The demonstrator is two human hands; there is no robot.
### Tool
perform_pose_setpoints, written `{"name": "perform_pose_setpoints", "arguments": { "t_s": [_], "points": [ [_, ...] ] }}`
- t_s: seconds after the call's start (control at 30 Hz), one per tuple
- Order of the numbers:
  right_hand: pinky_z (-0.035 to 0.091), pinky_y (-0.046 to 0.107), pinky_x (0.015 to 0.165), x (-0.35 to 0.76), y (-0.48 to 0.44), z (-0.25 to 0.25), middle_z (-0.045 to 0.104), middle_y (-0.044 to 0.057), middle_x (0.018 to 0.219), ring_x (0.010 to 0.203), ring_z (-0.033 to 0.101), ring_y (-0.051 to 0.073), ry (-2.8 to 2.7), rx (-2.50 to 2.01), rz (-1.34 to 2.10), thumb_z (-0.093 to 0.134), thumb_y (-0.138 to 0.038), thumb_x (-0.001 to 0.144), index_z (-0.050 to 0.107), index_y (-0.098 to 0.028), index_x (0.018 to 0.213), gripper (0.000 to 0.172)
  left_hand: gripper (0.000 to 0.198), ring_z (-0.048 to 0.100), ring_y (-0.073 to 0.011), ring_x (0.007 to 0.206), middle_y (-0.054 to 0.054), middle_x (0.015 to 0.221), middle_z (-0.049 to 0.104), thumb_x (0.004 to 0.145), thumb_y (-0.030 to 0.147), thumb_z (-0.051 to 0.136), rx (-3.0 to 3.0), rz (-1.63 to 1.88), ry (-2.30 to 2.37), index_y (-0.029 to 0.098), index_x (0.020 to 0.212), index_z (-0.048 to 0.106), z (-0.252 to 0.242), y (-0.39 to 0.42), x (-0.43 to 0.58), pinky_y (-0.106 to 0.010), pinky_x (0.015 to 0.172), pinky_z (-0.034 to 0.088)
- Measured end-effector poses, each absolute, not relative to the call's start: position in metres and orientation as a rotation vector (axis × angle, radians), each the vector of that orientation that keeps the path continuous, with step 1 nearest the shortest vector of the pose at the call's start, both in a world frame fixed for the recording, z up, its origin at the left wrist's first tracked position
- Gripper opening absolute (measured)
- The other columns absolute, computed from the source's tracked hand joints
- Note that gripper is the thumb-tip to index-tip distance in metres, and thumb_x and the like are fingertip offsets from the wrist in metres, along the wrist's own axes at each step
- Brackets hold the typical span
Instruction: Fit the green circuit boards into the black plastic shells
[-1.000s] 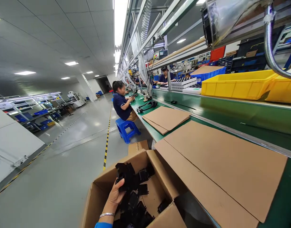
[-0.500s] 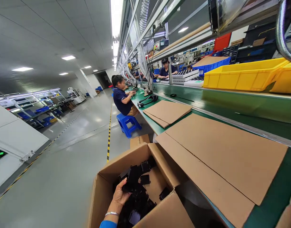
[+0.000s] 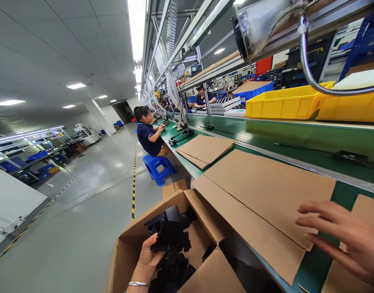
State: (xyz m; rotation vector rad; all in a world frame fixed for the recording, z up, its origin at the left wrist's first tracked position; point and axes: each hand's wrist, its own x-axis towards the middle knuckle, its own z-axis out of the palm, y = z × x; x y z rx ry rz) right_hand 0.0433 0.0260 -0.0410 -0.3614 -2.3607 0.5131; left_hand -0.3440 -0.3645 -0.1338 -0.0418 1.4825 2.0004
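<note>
My left hand [image 3: 150, 255], with a silver bangle at the wrist, is closed around several black plastic parts [image 3: 169, 235] at the mouth of a cardboard box [image 3: 216, 270]. More loose black parts [image 3: 177, 270] lie inside the box, partly hidden by the hand. My right hand [image 3: 348, 240] hovers over the green workbench at the right, its fingers apart and slightly blurred. Nothing shows in it. Beneath its fingertips is the edge of a large flat cardboard sheet [image 3: 272, 183].
Smaller cardboard sheets [image 3: 205, 148] and a black headband-like item [image 3: 181, 136] lie farther along the bench. A person in a dark shirt [image 3: 148, 136] sits on a blue stool [image 3: 159, 167]. Yellow bins [image 3: 281, 101] line the far side. A metal hose [image 3: 309, 67] hangs at upper right.
My left hand has lifted the black parts slightly, up towards the box's mouth. My right hand has come into view from the right. The view has turned rightward.
</note>
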Motion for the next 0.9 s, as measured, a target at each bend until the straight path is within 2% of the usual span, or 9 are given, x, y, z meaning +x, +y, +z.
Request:
{"name": "perform_pose_setpoints", "arguments": {
  "t_s": [0.1,0.2,0.3,0.4,0.57,0.67,0.77,0.83,0.9],
  "points": [
    [0.054,0.042,0.08,0.018,0.017,-0.04,0.059,0.014,0.113,0.103,0.06,0.028,-2.628,-0.177,0.602,0.053,-0.04,0.092,0.068,-0.04,0.101,0.018,0.038,0.064,-0.0217,0.096,-0.009,0.112,0.063,0.094,0.047,0.054,-0.061,2.043,1.45,0.015,0.116,0.058,-0.151,-0.358,-0.331,-0.043,0.084,0.053],
    [0.052,0.041,0.083,-0.016,-0.011,-0.028,0.056,0.012,0.112,0.101,0.058,0.026,-2.733,-0.092,0.76,0.049,-0.03,0.093,0.066,-0.03,0.097,0.017,0.042,0.066,-0.0282,0.099,-0.01,0.105,0.069,0.084,0.052,0.061,-0.078,2.061,1.405,0.019,0.109,0.063,-0.17,-0.355,-0.315,-0.048,0.087,0.052],
    [0.048,0.039,0.087,-0.063,-0.049,-0.016,0.057,0.01,0.104,0.1,0.056,0.025,-2.811,0.046,0.921,0.052,-0.021,0.088,0.065,-0.023,0.092,0.014,0.037,0.068,-0.0311,0.096,-0.006,0.093,0.074,0.067,0.039,0.074,-0.043,2.067,1.357,0.022,0.099,0.069,-0.174,-0.356,-0.299,-0.046,0.09,0.051],
    [0.045,0.04,0.09,-0.122,-0.089,-0.016,0.058,0.01,0.103,0.101,0.056,0.027,-2.887,0.066,1.15,0.06,-0.023,0.083,0.067,-0.019,0.097,0.016,0.038,0.07,-0.0258,0.087,-0.001,0.089,0.075,0.058,0.026,0.078,0.033,2.072,1.307,0.023,0.095,0.071,-0.16,-0.359,-0.287,-0.041,0.091,0.051],
    [0.045,0.042,0.092,-0.192,-0.139,-0.024,0.057,0.017,0.114,0.102,0.06,0.029,-2.919,0.089,1.323,0.054,-0.029,0.088,0.059,-0.012,0.125,0.041,0.024,0.07,-0.0212,0.081,-0.001,0.089,0.075,0.062,0.023,0.077,0.184,2.096,1.256,0.021,0.085,0.073,-0.125,-0.363,-0.276,-0.035,0.086,0.054],
    [0.041,0.044,0.099,-0.198,-0.142,-0.017,0.046,0.021,0.133,0.118,0.053,0.031,-2.875,0.093,1.398,0.054,-0.044,0.09,0.032,-0.012,0.149,0.07,0.014,0.07,-0.021,0.071,-0.003,0.079,0.074,0.061,0.023,0.077,0.317,2.052,1.226,0.018,0.072,0.071,-0.101,-0.35,-0.274,-0.032,0.074,0.056],
    [0.035,0.041,0.107,-0.185,-0.115,0.003,0.033,0.017,0.145,0.13,0.041,0.029,-2.779,0.08,1.41,0.066,-0.057,0.08,0.014,-0.021,0.155,0.097,0.016,0.066,-0.0181,0.062,-0.002,0.07,0.071,0.062,0.027,0.078,0.53,1.929,1.187,0.017,0.067,0.066,-0.064,-0.311,-0.274,-0.028,0.064,0.055],
    [0.032,0.042,0.108,-0.165,-0.08,0.02,0.033,0.014,0.144,0.131,0.039,0.028,-2.648,0.123,1.36,0.076,-0.056,0.071,0.016,-0.026,0.154,0.107,0.022,0.065,-0.0169,0.062,-0.001,0.072,0.069,0.063,0.031,0.079,0.711,1.787,1.154,0.018,0.074,0.066,-0.032,-0.268,-0.27,-0.027,0.062,0.053],
    [0.033,0.045,0.107,-0.129,-0.038,0.037,0.038,0.012,0.137,0.127,0.041,0.028,-2.502,0.193,1.253,0.081,-0.051,0.066,0.027,-0.027,0.151,0.104,0.035,0.064,-0.0176,0.068,-0.001,0.083,0.068,0.061,0.032,0.08,0.905,1.609,1.124,0.021,0.091,0.065,0.002,-0.214,-0.259,-0.027,0.063,0.052]
  ]
}}
